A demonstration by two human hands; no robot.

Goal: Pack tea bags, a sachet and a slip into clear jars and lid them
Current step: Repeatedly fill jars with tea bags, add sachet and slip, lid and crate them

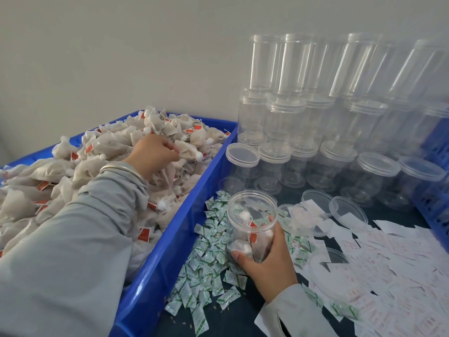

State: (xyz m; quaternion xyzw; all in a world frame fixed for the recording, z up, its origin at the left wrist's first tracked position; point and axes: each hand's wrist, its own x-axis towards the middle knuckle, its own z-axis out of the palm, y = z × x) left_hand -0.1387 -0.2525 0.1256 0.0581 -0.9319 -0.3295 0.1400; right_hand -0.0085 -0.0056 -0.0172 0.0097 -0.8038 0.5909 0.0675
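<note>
My right hand [264, 254] grips an open clear jar [251, 222] that stands tilted over the sachets, with a few tea bags inside. My left hand [153, 154] reaches into the blue crate [170, 242] and pinches a tea bag [188, 152] on top of the heap of tea bags [80, 166]. Green-and-white sachets [209, 259] lie scattered between the crate and the jar. White paper slips [388, 263] cover the table at the right. Loose clear lids [347, 212] lie behind the jar.
Stacks of lidded empty jars [315, 117] fill the back right against the wall. Another blue crate [437, 190] stands at the far right edge. One large lid [328, 271] lies on the slips near my right wrist.
</note>
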